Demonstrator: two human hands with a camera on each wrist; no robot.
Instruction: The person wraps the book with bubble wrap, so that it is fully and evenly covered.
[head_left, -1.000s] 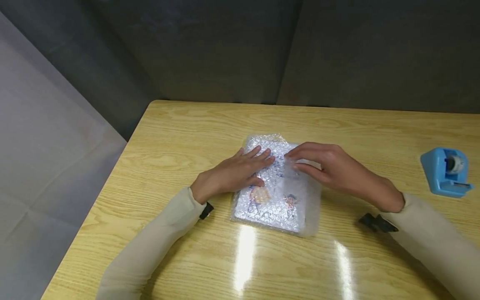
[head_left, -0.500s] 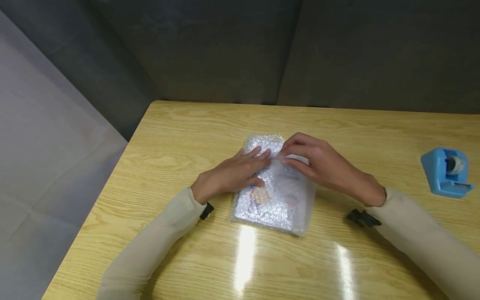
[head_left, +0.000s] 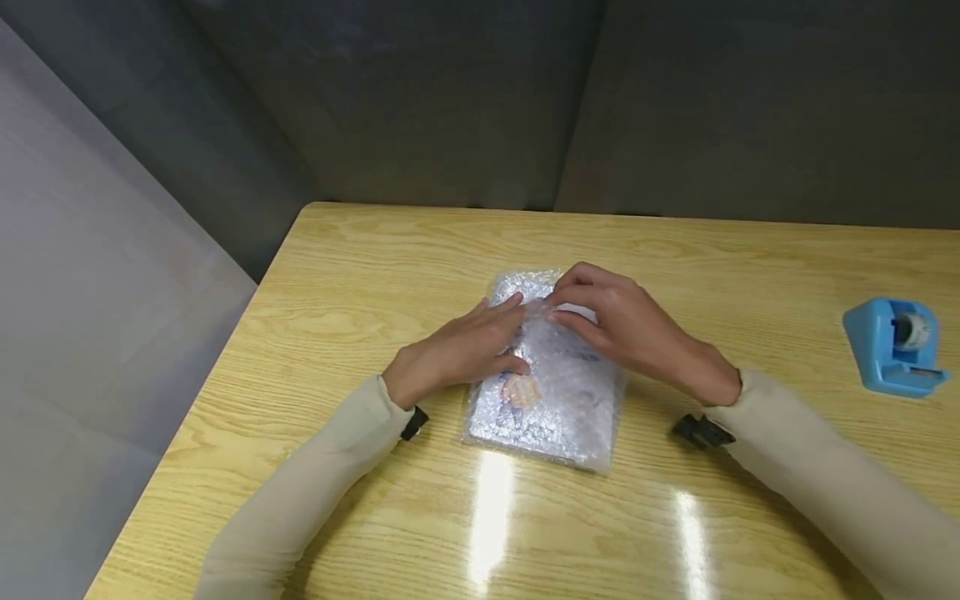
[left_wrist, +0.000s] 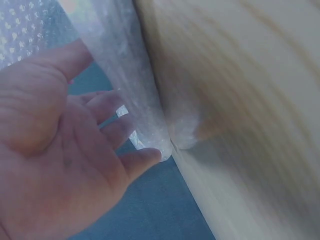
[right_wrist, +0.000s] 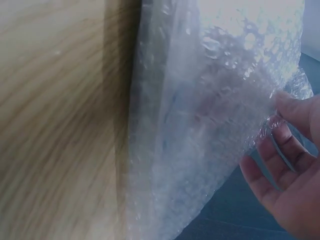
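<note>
Bubble wrap (head_left: 562,417) lies round a flat rectangular item in the middle of the table, with small coloured pictures (head_left: 520,390) showing through it. My left hand (head_left: 459,346) rests on the package with its fingers spread, and the wrap's flap covers some of its fingertips. From the right, my right hand (head_left: 637,325) pinches the edge of that flap and draws it over the top. The right wrist view shows thumb and fingers on the crinkled edge of the clear bubble wrap (right_wrist: 215,115). In the left wrist view, straight fingers lie along the wrap (left_wrist: 132,70).
A blue tape dispenser (head_left: 888,350) with a roll of tape stands at the right on the wooden table (head_left: 360,275). Dark curtains (head_left: 465,100) hang behind the far edge, and a pale sheet (head_left: 97,292) hangs at the left.
My right hand has moved left with the flap of bubble wrap, folding it over the package and onto the left hand's fingertips. The left hand has stayed in place.
</note>
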